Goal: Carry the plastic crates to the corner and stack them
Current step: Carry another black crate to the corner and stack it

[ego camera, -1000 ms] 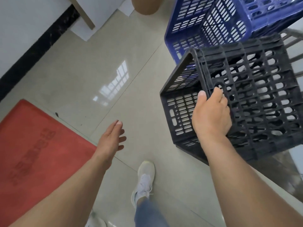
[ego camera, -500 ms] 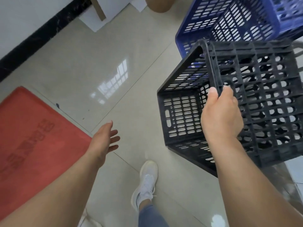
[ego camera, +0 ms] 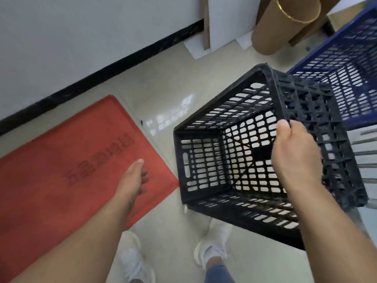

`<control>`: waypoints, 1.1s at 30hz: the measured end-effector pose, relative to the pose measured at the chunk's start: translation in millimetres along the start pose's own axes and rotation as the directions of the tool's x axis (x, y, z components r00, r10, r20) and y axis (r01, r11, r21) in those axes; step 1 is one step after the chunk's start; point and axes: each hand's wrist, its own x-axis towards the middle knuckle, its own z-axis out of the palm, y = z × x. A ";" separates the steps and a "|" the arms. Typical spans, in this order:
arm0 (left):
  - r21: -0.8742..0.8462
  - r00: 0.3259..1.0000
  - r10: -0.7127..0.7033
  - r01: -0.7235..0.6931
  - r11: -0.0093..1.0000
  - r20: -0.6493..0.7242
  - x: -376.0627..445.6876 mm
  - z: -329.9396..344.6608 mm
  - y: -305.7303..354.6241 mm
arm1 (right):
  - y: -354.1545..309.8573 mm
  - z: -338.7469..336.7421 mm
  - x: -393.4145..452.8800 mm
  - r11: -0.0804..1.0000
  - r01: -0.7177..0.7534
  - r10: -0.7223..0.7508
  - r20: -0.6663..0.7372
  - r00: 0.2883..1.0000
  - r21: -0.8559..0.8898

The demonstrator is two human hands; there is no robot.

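Observation:
A black slotted plastic crate (ego camera: 206, 160) hangs tilted above the floor, its open top turned toward me. My right hand (ego camera: 293, 152) is shut on the crate's right rim, thumb on the inside. A blue plastic crate (ego camera: 350, 78) lies behind it at the far right, partly hidden by the black one. My left hand (ego camera: 134, 176) hovers over the red mat with its fingers loosely apart, holding nothing and not touching the crate.
A red door mat (ego camera: 61, 170) lies on the tiled floor at the left. A white wall with a black skirting (ego camera: 122, 58) runs along the back. Cardboard pieces and a brown roll (ego camera: 271, 31) lean at the far wall. My white shoes (ego camera: 214, 248) stand below.
The black crate has swung left and down, its opening now facing me more. My view has turned toward the wall, and my left hand now sits over the red mat.

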 end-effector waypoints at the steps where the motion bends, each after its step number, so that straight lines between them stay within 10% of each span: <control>1: 0.003 1.000 -0.003 0.003 1.000 -0.022 2.7 -16.6 -4.4 | -14.5 -0.1 -6.8 0.998 0.047 -0.047 0.018 0.999 0.033; 6: 0.068 0.984 -0.042 0.055 0.996 -0.172 23.2 -106.7 -27.8 | -71.2 16.6 -34.0 0.941 0.136 -0.197 0.177 0.964 0.309; 12: -0.229 0.889 -0.278 0.204 0.952 -0.365 48.9 -230.6 -73.7 | -120.3 69.7 -66.1 0.819 -0.224 -0.100 0.516 0.851 0.528; 16: -0.286 0.872 -0.317 0.217 0.933 -0.372 96.7 -319.2 -154.3 | -149.8 113.2 -88.0 0.818 -0.208 -0.163 0.563 0.811 0.537; 33: -0.442 0.691 -0.287 -0.052 0.895 -0.663 78.9 -449.1 -146.8 | -252.4 316.1 -100.4 0.932 0.025 -0.267 0.638 0.722 0.361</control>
